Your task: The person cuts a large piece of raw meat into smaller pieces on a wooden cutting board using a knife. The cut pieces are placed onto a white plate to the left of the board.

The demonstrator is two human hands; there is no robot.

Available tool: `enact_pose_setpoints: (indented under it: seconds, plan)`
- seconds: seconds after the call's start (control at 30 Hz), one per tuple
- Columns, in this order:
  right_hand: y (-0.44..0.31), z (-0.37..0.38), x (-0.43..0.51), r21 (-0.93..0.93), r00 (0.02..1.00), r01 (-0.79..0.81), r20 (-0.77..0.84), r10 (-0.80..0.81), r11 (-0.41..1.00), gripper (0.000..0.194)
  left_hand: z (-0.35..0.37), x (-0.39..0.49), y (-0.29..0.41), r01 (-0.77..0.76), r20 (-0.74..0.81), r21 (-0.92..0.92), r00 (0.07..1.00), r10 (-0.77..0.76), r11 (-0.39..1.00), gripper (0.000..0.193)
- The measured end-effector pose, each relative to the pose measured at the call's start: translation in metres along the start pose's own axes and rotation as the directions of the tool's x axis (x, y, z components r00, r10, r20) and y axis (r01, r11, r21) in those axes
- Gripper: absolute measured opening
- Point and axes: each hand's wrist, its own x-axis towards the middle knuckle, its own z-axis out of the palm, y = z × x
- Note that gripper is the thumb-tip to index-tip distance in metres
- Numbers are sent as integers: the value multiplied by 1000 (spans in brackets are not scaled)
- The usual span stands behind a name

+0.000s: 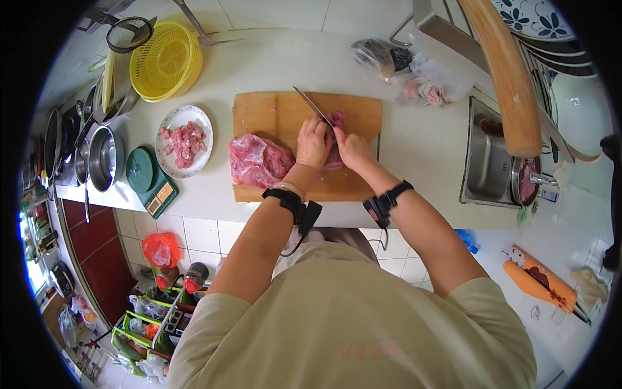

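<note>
On the wooden cutting board (262,109), my right hand (354,150) grips a knife (307,101), its blade slanting up and to the left. Just left of it, my left hand (312,142) presses with bent fingers beside the blade, on a piece of raw meat (334,159) that both hands partly cover. Beyond the blade lie small cut meat pieces (337,116). A large chunk of raw meat (260,160) rests at the board's left side. Further left, a white plate (207,150) with a patterned rim bears a heap of cut meat (184,143).
A green kitchen scale (156,194), a metal bowl (106,158) and a yellow plastic basket (167,63) stand at left. Plastic bags (376,56) lie at back right. The steel sink (491,170) is right, with a wooden handle (510,82) hanging above it.
</note>
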Motion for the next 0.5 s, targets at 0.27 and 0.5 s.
enact_pose_setpoints:
  seconds: [0.27,0.5]
  plan:
    - [13,-11,-35,5,959,-178,226,173,984,84,1,2,-5,32,-59,64,998,-29,997,9]
    - [8,2,-25,20,991,-120,65,118,993,84,-3,2,-8,6,-52,59,999,-3,998,8]
